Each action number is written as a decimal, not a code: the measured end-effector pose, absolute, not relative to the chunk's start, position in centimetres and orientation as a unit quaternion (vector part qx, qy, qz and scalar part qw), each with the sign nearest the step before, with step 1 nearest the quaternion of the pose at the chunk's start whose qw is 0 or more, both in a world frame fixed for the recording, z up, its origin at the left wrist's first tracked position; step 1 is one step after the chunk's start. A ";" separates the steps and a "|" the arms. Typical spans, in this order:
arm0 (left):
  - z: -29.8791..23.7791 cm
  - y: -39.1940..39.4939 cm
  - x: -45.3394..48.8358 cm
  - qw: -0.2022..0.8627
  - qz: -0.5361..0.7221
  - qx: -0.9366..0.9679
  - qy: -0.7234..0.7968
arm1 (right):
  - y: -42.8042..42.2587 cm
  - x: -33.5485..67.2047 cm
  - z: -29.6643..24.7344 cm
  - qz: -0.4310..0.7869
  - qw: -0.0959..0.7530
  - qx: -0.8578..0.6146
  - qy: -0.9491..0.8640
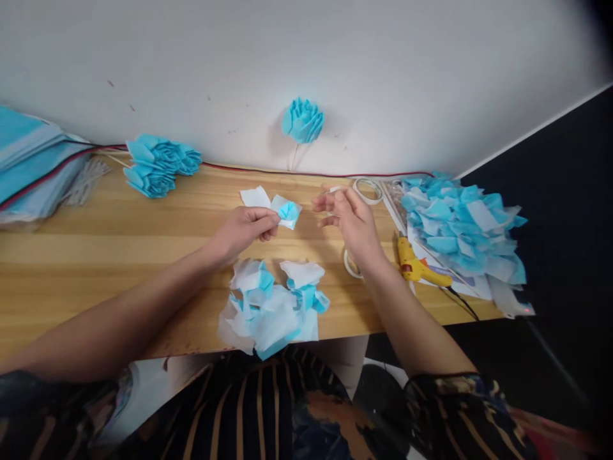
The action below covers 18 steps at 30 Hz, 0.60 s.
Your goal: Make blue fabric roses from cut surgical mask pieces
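My left hand [253,225] pinches the edge of a small flower-shaped piece of blue and white tissue paper [288,212] between thumb and fingers. A white tissue piece [256,197] shows just behind it. To the right, above the table, my right hand [348,216] is loosely curled with its fingers apart. A small pale bit [334,190] shows by its fingertips; whether the hand touches it I cannot tell. Crumpled blue and white tissue petals [272,310] lie near the front edge, below both hands.
A finished blue paper flower [303,120] leans against the wall; several more flowers [160,163] lie left. Tape rolls [368,191], a yellow glue gun [419,265] and a petal pile [462,223] are right. Blue sheets [33,163] and thin sticks [86,182] sit far left. A cable [287,171] follows the wall.
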<state>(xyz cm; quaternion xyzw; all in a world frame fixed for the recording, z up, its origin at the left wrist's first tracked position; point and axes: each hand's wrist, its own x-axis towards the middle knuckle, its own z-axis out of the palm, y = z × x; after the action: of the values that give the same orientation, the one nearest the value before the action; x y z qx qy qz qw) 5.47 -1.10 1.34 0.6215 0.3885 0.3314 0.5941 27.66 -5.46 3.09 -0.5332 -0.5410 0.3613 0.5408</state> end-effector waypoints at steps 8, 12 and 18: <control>1.6 -0.9 5.6 0.588 0.342 0.614 0.400 | -4.4 26.2 3.0 0.431 0.527 -0.485 -0.549; 1.4 -0.7 5.7 0.582 0.348 0.613 0.406 | -4.7 26.7 1.9 0.534 0.509 -0.454 -0.500; 1.3 -0.8 5.7 0.567 0.332 0.634 0.407 | -5.1 26.4 1.4 0.556 0.488 -0.465 -0.487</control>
<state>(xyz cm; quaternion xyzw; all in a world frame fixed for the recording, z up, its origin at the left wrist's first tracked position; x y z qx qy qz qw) 5.66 -0.77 1.28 0.6341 0.4075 0.3319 0.5672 26.36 -5.11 1.44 -0.4645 -0.4875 0.5557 0.4876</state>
